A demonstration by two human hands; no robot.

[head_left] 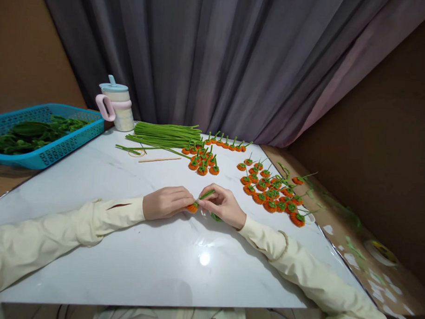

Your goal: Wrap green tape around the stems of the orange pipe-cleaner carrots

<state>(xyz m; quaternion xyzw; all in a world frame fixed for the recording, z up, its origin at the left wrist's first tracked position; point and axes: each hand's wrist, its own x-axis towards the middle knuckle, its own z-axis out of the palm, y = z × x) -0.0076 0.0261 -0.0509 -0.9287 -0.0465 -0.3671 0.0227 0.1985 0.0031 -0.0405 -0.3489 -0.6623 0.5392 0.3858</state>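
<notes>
My left hand [169, 202] is closed on a small orange pipe-cleaner pumpkin [191, 208] just above the white tabletop. Out of its top a green pipe-cleaner stem [206, 194] slants up to the right. My right hand [224, 205] pinches at the base of this stem, thumb and forefinger together. Below the right palm, a bit of green [216, 217] shows, partly hidden by the fingers. Beyond my hands stand several finished-looking orange pumpkins [203, 168] with short green stems, and a larger group [261, 185] with thin stems lies to the right.
A bundle of green pipe cleaners [164, 135] lies at the back, with a thin wooden stick [160, 160] in front. At back left are a lidded cup [121, 110] and a blue basket [59, 145] of green pieces. Scraps [351, 259] litter the surface beyond the table's right edge.
</notes>
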